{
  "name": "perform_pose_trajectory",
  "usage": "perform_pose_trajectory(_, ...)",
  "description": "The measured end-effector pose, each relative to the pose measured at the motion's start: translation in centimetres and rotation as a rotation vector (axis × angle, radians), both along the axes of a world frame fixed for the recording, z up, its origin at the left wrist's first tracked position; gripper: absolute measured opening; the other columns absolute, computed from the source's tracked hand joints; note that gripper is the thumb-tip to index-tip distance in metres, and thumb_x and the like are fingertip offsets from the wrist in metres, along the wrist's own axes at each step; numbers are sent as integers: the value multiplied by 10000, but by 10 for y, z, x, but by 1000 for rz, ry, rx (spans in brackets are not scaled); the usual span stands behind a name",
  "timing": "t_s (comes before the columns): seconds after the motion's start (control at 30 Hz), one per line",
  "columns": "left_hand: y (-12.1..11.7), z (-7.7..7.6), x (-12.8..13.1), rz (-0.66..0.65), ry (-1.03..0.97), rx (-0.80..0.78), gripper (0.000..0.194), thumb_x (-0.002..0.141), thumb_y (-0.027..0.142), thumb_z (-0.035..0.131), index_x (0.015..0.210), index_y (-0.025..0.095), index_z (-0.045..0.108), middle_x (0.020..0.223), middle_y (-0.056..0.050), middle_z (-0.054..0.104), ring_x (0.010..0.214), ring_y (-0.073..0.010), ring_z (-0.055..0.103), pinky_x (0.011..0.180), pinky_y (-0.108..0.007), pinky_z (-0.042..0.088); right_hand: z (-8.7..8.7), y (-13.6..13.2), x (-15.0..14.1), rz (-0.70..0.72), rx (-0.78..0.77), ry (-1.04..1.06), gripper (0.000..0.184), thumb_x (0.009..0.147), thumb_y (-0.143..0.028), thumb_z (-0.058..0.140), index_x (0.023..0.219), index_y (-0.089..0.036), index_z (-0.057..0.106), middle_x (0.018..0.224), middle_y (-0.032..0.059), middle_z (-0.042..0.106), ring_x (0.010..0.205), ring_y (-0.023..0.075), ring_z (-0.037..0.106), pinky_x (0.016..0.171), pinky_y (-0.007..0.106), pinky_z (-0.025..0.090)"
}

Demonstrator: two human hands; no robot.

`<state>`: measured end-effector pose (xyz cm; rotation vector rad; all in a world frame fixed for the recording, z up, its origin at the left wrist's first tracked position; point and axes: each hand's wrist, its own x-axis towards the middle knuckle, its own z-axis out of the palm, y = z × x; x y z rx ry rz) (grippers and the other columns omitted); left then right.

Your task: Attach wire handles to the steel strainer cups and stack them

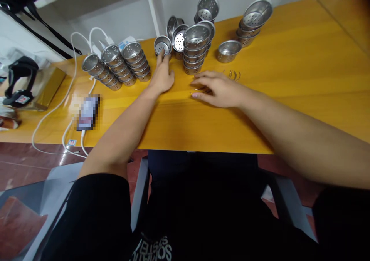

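My left hand [163, 76] reaches forward, its fingertips at the front rim of a small perforated metal cup [162, 43]. Its thumb sticks out to the side, away from the cup. Just in front of a tall stack of perforated metal cups [196, 49], my right hand [218, 87] hovers low over the table with thumb and fingers apart. Thin curved pieces, like bent wire [234, 75], lie beyond the right wrist. More thin curved lines show by the right fingers, partly hidden. A single metal cup [228, 51] stands upright to the right of the tall stack.
Three leaning cup stacks [133, 61] stand at the left. Another stack [251, 22] stands back right. A blurred-out phone [88, 112] lies on the yellow table [306, 76] with white cables [58, 111] around it. A box with a black strap [21, 80] sits far left.
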<state>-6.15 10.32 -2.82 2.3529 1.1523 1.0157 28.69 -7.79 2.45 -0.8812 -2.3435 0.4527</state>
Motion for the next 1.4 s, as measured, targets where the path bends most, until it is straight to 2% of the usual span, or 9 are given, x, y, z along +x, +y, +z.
perform_pose_trajectory(0.17,34,25,2,331,178,-170,973,797,214,992,1705,379,685,1901,-106,658,1671,-487,652,1540,-810,486,-3,3,7,-11,-21,5,692,1218,-862,730,1716,-412,901,1670,151,859,1537,569,819,1367,891,656)
perform_pose_trajectory(0.3,26,25,-5,317,156,-54,575,753,278,1006,1280,401,813,1655,-121,793,1351,-490,780,1311,-760,631,-1,5,10,-50,-33,-2,670,1210,-873,726,1669,-423,914,1667,145,858,1561,573,804,1390,896,630)
perform_pose_trajectory(0.4,-11,29,-5,263,147,12,384,892,374,971,1241,373,811,1456,-129,848,1241,-451,798,1234,-699,678,0,6,12,-117,-16,-6,671,1209,-878,730,1624,-383,914,1651,169,858,1546,579,803,1380,904,626)
perform_pose_trajectory(0.53,-87,56,1,251,305,46,253,1022,379,899,1265,321,859,1423,-173,873,1190,-457,836,1188,-686,687,-7,12,16,-242,27,40,759,1199,-868,755,1617,-243,863,1579,255,862,1500,622,816,1305,928,655)
perform_pose_trajectory(0.73,-160,92,6,-110,293,-12,207,1017,260,890,1201,352,905,1180,-72,908,1021,-319,831,979,-487,691,-26,38,18,-323,51,207,980,1192,-985,679,1927,-348,554,1614,219,861,1540,599,827,1327,901,671)
perform_pose_trajectory(0.9,-174,96,18,-272,255,-66,322,1086,163,782,1338,317,912,1333,-96,889,1080,-275,840,983,-426,689,-19,37,1,-144,-95,220,1142,1204,-1102,423,2073,-366,332,1842,187,776,1764,520,703,1503,824,549)
perform_pose_trajectory(1.03,-178,97,25,-309,270,-95,302,1122,144,789,1346,310,906,1335,-92,876,1068,-258,831,1004,-427,713,-7,26,0,-171,-144,240,1100,1194,-1126,413,1996,-378,493,1776,141,831,1652,509,765,1469,825,565)
perform_pose_trajectory(1.2,-181,96,29,-348,227,-86,279,1124,147,830,1322,327,909,1454,-94,863,1322,-295,861,1227,-494,743,-4,27,10,-299,-121,258,1009,1198,-1114,436,1840,-369,662,1708,129,858,1552,505,776,1437,813,571)
perform_pose_trajectory(1.4,-164,75,28,-165,97,7,314,1128,365,978,1408,338,839,1728,-119,757,1681,-402,728,1494,-645,624,7,15,10,-191,-9,301,691,1271,-923,603,1624,-360,795,1614,154,869,1377,449,837,1320,768,683)
